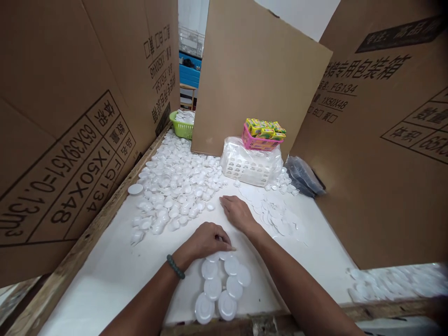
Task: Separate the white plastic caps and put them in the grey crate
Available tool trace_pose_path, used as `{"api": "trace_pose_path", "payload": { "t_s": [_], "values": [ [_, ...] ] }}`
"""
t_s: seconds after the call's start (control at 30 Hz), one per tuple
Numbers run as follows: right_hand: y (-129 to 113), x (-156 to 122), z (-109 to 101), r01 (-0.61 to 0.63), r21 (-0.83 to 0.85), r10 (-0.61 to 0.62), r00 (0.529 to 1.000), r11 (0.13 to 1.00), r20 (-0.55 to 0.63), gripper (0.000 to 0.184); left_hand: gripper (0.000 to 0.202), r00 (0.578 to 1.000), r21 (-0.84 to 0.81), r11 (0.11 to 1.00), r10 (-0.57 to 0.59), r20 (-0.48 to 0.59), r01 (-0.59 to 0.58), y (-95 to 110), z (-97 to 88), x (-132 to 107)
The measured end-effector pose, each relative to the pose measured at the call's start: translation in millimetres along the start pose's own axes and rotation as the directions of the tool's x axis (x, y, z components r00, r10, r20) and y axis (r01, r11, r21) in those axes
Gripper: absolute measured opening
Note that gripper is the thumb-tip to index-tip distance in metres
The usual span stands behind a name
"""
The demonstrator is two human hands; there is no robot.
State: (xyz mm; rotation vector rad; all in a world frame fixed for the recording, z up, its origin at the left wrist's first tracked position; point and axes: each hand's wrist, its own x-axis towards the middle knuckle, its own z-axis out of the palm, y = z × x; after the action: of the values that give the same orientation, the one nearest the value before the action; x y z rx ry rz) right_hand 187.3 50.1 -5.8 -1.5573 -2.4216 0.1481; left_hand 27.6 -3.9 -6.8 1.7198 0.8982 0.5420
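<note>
My left hand [211,240], with a dark bead bracelet [175,266] at the wrist, is low over the far end of two rows of round white discs [213,288]. Its fingers are curled in towards the thumb; whatever they grip is hidden. Farther forward, my right hand [238,213] reaches down to the table with its fingers close together. Its fingertips are near a small white cup-like piece [210,207], but what they hold does not show. Thin white discs [276,217] lie scattered to the right of that hand.
Many small white pieces [182,182] cover the table's left and far side. A plastic-wrapped pack [249,163] bears a pink basket [262,142] of yellow boxes. Behind stands a green basket [182,129]. Cardboard panels [259,79] enclose the table [115,266].
</note>
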Motion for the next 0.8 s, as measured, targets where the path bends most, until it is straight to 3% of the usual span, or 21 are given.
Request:
{"api": "trace_pose_path", "payload": {
  "t_s": [0.13, 0.27, 0.33, 0.43, 0.57, 0.7, 0.8],
  "values": [
    [3.7, -10.3, -3.4, -0.16, 0.12, 0.167, 0.985, 0.98, -0.052, 0.034, 0.025, 0.999, 0.022, 1.0, -0.005, -0.043, 0.006, -3.2, 1.9, 1.7],
    [4.3, -21.1, -11.6, -0.274, 0.338, 0.278, 0.96, 0.9, 0.037, 0.028, 0.031, 0.995, 0.063, 0.998, -0.005, -0.099, 0.011, -5.3, 3.1, 3.7],
    [-1.1, -19.7, -12.4, -0.241, 0.347, 0.258, 0.966, 0.906, -0.002, 0.023, 0.034, 0.994, 0.08, 0.997, -0.01, -0.113, 0.019, -6.4, 3.7, 4.5],
    [-15.2, -8.5, -5.5, -0.1, 0.329, 0.144, 0.983, 0.939, -0.111, 0.017, 0.038, 0.986, 0.091, 0.996, -0.009, -0.169, 0.024, -10.6, 4.3, 6.3],
    [-24.5, 8.8, 5.9, 0.05, 0.261, -0.028, 0.996, 0.964, -0.085, 0.007, 0.037, 0.964, 0.072, 0.996, -0.027, -0.264, 0.048, -18.5, 2.5, 9.7],
    [-6.6, 0.1, -4.1, 0.019, 0.189, 0.011, 0.988, 0.982, -0.157, 0.014, 0.025, 0.909, 0.112, 0.992, -0.003, -0.416, 0.054, -20.0, -1.0, 13.3],
    [10.2, -21.4, -16.8, -0.026, 0.099, 0.04, 0.989, 0.995, -0.145, 0.015, 0.021, 0.893, 0.18, 0.981, 0.011, -0.449, 0.078, -17.0, -1.4, 15.4]
  ]
}}
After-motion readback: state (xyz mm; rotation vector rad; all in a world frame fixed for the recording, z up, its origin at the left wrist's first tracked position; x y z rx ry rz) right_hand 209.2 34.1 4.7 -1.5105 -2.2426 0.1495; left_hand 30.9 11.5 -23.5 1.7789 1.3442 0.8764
